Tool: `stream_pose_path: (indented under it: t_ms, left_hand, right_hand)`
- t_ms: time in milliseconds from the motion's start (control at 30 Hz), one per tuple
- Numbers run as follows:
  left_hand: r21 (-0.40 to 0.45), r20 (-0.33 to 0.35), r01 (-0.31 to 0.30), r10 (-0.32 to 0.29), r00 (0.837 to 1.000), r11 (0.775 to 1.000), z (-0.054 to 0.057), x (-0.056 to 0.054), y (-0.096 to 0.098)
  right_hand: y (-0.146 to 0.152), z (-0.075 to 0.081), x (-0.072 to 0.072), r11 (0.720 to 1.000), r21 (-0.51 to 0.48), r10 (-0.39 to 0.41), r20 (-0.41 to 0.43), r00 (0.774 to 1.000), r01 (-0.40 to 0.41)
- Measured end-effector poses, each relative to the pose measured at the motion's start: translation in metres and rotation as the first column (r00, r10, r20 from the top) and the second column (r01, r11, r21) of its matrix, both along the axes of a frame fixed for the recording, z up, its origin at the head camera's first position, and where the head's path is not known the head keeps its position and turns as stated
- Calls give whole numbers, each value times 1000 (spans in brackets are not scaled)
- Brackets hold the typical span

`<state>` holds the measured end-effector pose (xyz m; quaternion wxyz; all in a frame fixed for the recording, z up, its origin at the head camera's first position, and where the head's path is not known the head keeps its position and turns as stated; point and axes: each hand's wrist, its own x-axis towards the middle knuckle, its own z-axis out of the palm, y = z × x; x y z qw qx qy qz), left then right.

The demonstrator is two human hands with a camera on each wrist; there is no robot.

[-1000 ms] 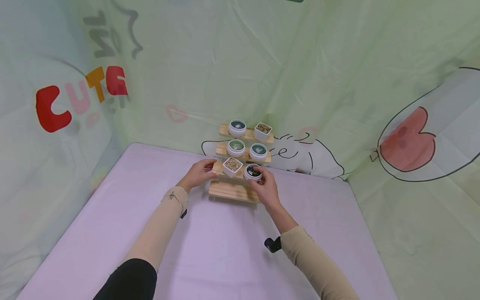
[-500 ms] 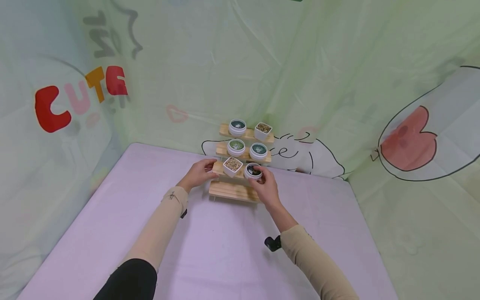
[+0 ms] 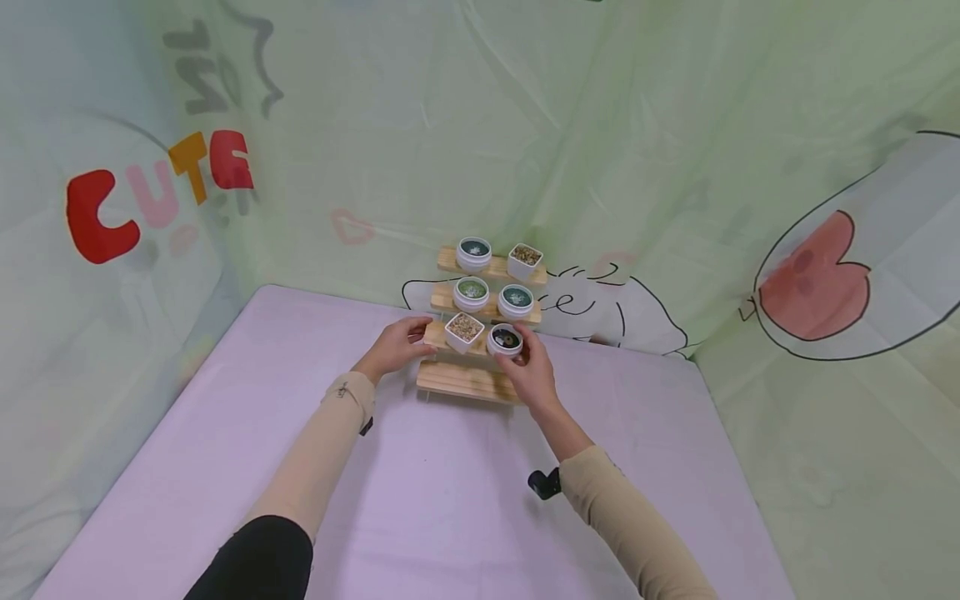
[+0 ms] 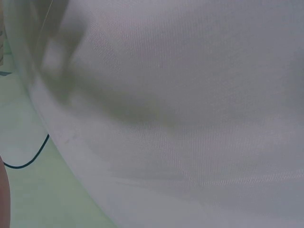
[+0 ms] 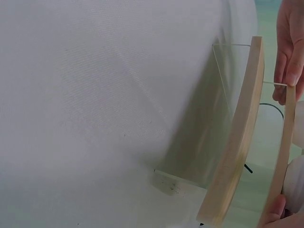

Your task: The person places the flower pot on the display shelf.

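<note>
A four-step wooden display stand [image 3: 461, 382] with clear side supports stands near the back of the table. In the head view my left hand [image 3: 393, 343] grips the left end of its second step from the front; the right wrist view shows those left fingers [image 5: 293, 71] pinching the board. My right hand [image 3: 531, 371] holds a small round white pot with a dark top [image 3: 506, 340] by its right side, at that step's right end. A square white pot of gravel-like grains [image 3: 464, 332] sits to its left. In the left wrist view, only a sliver of skin shows.
The two upper steps bear a round pot with a green top [image 3: 471, 292], two with teal tops [image 3: 516, 300], and another square grain-filled pot [image 3: 525, 260]. A lilac cloth covers the table [image 3: 427, 500]. Printed green curtains [image 3: 390, 125] hang close behind.
My right fingers have shifted from over the round pot's top to its side, so more of its dark top shows. My left hand stays in place.
</note>
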<state>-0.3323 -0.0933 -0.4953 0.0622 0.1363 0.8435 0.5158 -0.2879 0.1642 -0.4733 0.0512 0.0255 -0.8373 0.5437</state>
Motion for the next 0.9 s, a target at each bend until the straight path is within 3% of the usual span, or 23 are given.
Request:
stream_pose_path:
  t_ms: [467, 900]
  left_hand:
    - [7, -5, -4, 4, 1000, 1000, -1, 0, 0]
    - [1, -6, -26, 26, 1000, 1000, -9, -1, 2]
  right_hand:
    - [-1, -3, -1, 1000, -17, -1, -11, 1000, 1]
    - [3, -7, 1, 999, -35, -41, -41, 998, 40]
